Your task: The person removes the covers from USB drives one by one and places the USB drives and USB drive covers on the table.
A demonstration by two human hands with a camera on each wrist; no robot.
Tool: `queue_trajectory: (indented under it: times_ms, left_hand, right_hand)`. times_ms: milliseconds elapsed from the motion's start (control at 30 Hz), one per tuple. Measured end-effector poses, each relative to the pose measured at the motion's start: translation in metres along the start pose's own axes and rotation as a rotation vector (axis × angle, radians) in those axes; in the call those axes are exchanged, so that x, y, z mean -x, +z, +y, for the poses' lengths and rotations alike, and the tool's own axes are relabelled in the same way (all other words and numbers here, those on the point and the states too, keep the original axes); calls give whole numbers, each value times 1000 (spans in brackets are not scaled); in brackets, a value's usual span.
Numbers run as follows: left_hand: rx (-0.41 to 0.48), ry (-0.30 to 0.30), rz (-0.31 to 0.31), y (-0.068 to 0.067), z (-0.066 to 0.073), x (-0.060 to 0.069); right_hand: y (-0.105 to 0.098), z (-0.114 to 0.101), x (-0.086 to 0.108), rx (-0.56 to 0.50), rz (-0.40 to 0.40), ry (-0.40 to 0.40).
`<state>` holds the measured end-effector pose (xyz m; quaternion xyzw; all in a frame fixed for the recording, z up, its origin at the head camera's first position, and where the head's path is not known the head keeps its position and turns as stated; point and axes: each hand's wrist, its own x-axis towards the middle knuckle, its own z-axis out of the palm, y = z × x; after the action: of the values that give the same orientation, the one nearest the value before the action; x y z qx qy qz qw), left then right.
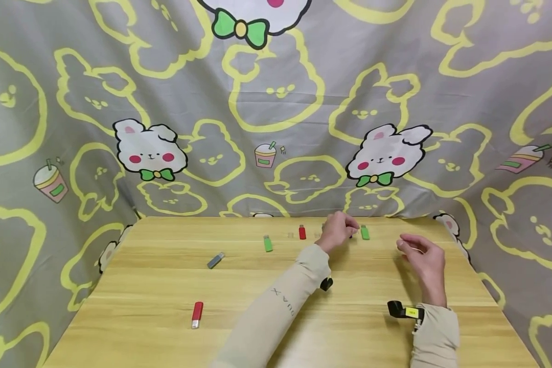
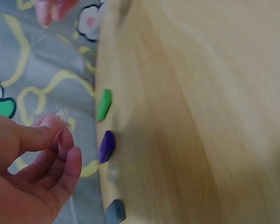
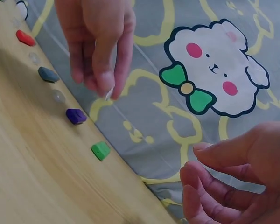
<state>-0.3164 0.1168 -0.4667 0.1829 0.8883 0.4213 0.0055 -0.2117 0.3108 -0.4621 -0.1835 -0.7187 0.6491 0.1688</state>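
My left hand [image 1: 337,231] is over the far edge of the table, pinching a small clear plastic cap [image 2: 62,116] between thumb and forefinger. Below it, in the left wrist view, lie a green USB stick [image 2: 104,105], a purple USB stick [image 2: 107,146], another clear cap [image 2: 113,171] and a grey-blue USB stick [image 2: 115,212]. My right hand [image 1: 424,260] hovers to the right of the green stick, fingers loosely bent, with nothing visible in them. In the head view the left hand hides most of the purple and grey-blue sticks.
Along the back edge lies a red USB stick [image 1: 302,232] beside a clear cap [image 1: 290,235]. Nearer are a green stick [image 1: 268,244], a grey one [image 1: 215,260] and a red one [image 1: 197,314]. A patterned curtain [image 1: 299,112] hangs behind the table [image 1: 142,291].
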Motion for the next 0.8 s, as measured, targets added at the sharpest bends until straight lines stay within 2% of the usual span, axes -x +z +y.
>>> queue_trajectory:
  times_ms: [167, 400, 567, 700, 800]
  left_hand:
    - [-49, 2, -14, 13, -1, -5]
    - [-209, 46, 2, 33, -6, -13]
    - [-306, 58, -9, 38, -9, -13]
    - [-353, 67, -33, 40, -9, -13]
    - [-384, 78, -27, 42, -8, -14]
  right_hand:
    - [1, 1, -1, 47, 1, -19]
    - [-3, 3, -2, 90, 10, -24]
    - [-3, 4, -2, 97, 9, -28]
    - [-3, 4, -2, 106, 19, -30]
    - [-4, 3, -1, 114, 20, -34]
